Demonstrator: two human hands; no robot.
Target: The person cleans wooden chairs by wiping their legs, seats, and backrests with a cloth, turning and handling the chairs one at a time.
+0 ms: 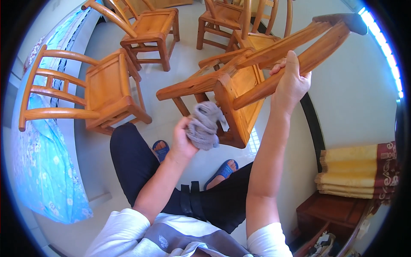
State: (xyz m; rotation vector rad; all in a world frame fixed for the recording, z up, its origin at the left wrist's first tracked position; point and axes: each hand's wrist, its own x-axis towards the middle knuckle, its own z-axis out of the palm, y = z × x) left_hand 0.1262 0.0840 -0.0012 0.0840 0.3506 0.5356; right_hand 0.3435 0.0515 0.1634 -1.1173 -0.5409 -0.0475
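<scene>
In front of me a wooden chair point(242, 92) is tilted, its legs pointing left and its backrest reaching to the upper right. My right hand point(291, 81) is closed around one of the backrest posts. Bunched in my left hand point(184, 139) is a grey cloth point(203, 126), close to the underside and front legs of this chair. From this view I cannot tell whether the cloth touches the wood. A dark cap-like top rail, partly in shade, ends the backrest.
Another wooden chair point(109, 85) stands at the left, with more chairs point(152, 23) farther off. A bed with a blue floral cover point(47, 162) lines the left side. At the right are a white wall point(342, 85) and a brown cabinet point(327, 210) under a yellow cloth point(349, 167).
</scene>
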